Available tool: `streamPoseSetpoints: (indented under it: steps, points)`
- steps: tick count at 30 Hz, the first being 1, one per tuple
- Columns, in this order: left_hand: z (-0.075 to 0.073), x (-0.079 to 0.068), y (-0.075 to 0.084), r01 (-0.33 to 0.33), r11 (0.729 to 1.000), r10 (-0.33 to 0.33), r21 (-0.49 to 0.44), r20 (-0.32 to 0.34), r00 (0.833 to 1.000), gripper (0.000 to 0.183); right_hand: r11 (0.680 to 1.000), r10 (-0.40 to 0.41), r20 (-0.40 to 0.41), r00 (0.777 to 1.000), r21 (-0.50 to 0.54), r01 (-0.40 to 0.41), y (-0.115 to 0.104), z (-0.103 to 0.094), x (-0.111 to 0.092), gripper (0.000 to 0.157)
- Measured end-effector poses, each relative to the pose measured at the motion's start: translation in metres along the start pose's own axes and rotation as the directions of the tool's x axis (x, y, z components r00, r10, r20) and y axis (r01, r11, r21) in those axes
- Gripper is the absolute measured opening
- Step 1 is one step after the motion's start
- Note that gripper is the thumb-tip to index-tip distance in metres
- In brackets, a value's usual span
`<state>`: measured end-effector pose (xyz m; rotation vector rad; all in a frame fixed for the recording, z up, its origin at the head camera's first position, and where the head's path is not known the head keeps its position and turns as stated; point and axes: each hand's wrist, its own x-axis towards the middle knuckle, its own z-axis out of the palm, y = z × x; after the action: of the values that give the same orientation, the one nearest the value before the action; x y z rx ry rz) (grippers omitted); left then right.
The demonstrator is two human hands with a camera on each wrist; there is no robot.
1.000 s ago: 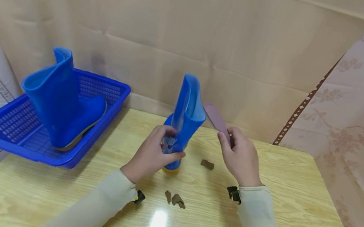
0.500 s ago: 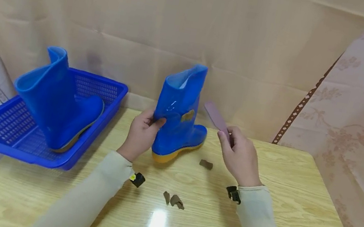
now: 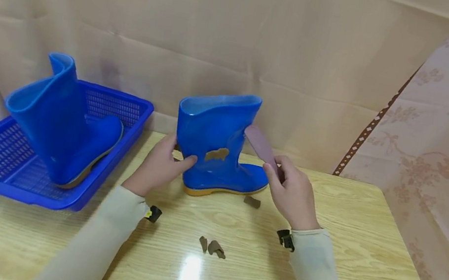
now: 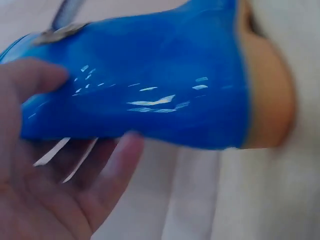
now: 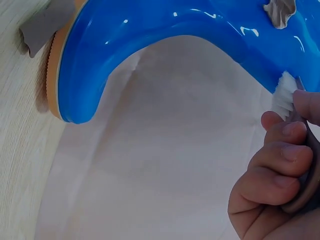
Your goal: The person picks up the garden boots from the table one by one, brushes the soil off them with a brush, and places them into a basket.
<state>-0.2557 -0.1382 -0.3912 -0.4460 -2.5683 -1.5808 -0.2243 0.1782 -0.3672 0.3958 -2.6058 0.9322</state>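
A blue rubber boot (image 3: 204,129) with a yellow sole stands upright on the table, toe to the right. A brown clay-like patch (image 3: 216,154) sticks to the side of its shaft. My left hand (image 3: 158,164) holds the shaft from the left, thumb on the near side; some fingers are hidden behind it. In my right hand (image 3: 294,192) is a purple brush (image 3: 261,144), gripped by its handle. The right wrist view shows its white bristles (image 5: 284,92) at the front of the shaft; whether they touch it I cannot tell.
A second blue boot (image 3: 72,133) stands in a blue plastic basket (image 3: 12,193) at the left. Brown flakes (image 3: 216,248) lie on the wooden table (image 3: 254,275) in front, and another brown piece (image 3: 252,202) lies near the boot's toe. A beige curtain (image 3: 310,65) hangs behind.
My left hand has turned the boot from heel-on to side-on, so its toe points right and the brown patch shows. The hand has shifted left; the brush has stayed nearly in place.
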Motion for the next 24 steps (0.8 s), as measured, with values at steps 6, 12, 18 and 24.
streamPoseSetpoints:
  steps: [6,12,18,24]
  points:
    - [-0.008,-0.001,0.01,0.025,0.996,-0.025,0.085,0.005,1.0,0.047,1.0,-0.008,0.007,1.0,0.005,0.008,0.001,0.002,-0.002,0.033]
    - [-0.002,-0.004,0.012,0.142,0.987,-0.138,0.074,-0.059,0.989,0.045,1.0,-0.009,0.003,1.0,-0.003,0.009,0.003,0.004,-0.005,0.032]
    - [-0.009,-0.002,0.015,0.164,0.985,-0.164,0.045,-0.015,0.986,0.059,0.998,-0.056,-0.01,0.998,-0.026,0.056,0.004,0.007,-0.002,0.029]
    - [-0.028,0.001,0.014,0.022,1.0,-0.023,0.02,0.092,0.996,0.066,0.997,-0.077,-0.015,0.997,-0.025,0.077,0.003,0.007,0.0,0.023]
